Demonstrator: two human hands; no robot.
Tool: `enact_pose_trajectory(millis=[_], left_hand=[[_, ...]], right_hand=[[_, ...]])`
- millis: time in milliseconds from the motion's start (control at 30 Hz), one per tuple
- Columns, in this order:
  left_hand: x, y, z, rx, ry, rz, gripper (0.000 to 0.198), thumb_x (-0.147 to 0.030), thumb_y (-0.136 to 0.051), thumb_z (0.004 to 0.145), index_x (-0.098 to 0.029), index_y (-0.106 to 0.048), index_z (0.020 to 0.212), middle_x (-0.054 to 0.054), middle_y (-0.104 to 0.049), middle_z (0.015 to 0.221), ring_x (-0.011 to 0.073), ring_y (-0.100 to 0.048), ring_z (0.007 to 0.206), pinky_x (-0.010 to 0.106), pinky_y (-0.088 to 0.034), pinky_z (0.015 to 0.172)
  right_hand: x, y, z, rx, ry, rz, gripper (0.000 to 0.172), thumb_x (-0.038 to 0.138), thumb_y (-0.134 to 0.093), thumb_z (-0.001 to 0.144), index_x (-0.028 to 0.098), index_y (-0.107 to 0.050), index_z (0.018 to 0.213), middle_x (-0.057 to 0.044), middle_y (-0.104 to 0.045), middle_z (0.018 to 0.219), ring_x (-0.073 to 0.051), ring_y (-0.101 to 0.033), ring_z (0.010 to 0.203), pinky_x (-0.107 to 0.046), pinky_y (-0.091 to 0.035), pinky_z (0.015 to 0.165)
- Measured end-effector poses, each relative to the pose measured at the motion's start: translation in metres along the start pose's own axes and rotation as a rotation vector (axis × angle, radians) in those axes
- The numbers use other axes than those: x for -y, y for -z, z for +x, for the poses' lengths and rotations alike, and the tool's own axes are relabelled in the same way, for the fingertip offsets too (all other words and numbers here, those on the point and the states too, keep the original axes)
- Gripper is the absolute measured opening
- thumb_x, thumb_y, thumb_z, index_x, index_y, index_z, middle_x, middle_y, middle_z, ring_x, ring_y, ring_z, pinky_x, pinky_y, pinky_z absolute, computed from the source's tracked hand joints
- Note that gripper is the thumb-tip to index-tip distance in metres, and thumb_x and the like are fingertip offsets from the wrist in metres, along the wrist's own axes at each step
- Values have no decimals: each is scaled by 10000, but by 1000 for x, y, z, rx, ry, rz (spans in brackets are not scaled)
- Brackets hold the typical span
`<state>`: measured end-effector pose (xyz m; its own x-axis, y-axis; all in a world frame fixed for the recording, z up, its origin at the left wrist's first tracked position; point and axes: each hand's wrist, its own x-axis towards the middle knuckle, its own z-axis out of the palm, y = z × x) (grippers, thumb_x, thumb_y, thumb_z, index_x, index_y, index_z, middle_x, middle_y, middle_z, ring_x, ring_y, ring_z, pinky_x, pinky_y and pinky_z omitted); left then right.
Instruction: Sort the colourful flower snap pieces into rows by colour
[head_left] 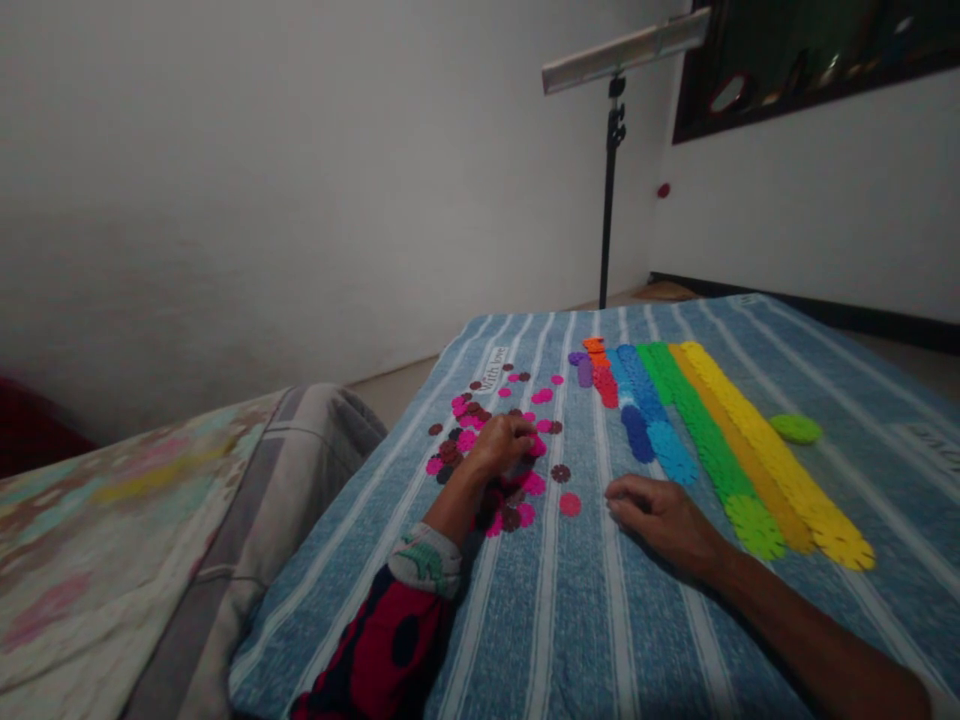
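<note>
My left hand (504, 445) reaches down over a loose pile of pink and brown notched plastic discs, its fingers bent and touching a pink disc (537, 446). What lies under the fingertips is hidden. A brown disc (560, 473) and a coral disc (570, 504) lie between my hands. My right hand (664, 515) rests on the cloth with curled, closed fingers; their inside is out of sight. Beyond it are overlapping rows of blue discs (643, 385), green discs (694, 420), orange-yellow discs (750, 450) and yellow discs (780, 450). Light green discs (754, 527) end the green row.
A blue striped cloth (510, 640) covers the table. Red discs (604, 385), orange discs (594, 348) and purple discs (584, 371) lie farther back. One light green stack (796, 429) sits right. A draped surface (150, 540) stands left; a lamp stand (609, 200) rises behind.
</note>
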<state>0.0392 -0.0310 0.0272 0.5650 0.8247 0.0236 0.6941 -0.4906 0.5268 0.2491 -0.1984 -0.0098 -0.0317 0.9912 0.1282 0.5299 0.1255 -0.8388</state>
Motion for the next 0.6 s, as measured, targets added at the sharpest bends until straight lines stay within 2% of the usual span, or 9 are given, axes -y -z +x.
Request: enact_pose_trajectory(millis=[100, 333, 600], left_hand=[[-6, -2, 6, 24, 14, 54, 207, -117, -542, 745, -154, -736, 810, -9, -675, 702, 131, -596, 697, 200, -437, 636], [-14, -6, 11, 84, 40, 336, 201, -155, -576, 760, -183, -748, 860, 19, -703, 762, 152, -621, 717, 227, -449, 670], [-11, -8, 9, 88, 117, 377, 221, -223, -605, 751, -204, -730, 932, 40, -715, 859, 178, -646, 788, 250, -460, 695]], right_hand=[[2, 0, 0, 4, -1, -1, 212, 310, -492, 820, 174, -654, 808, 46, -502, 592, -133, -503, 569, -249, -376, 566], [1, 2, 1, 11, 2, 3, 211, 304, -490, 822, 172, -654, 814, 38, -520, 610, -143, -531, 599, -256, -394, 595], [3, 2, 0, 11, -18, -11, 206, 310, -499, 820, 178, -657, 815, 50, -500, 588, -132, -508, 568, -252, -380, 578]])
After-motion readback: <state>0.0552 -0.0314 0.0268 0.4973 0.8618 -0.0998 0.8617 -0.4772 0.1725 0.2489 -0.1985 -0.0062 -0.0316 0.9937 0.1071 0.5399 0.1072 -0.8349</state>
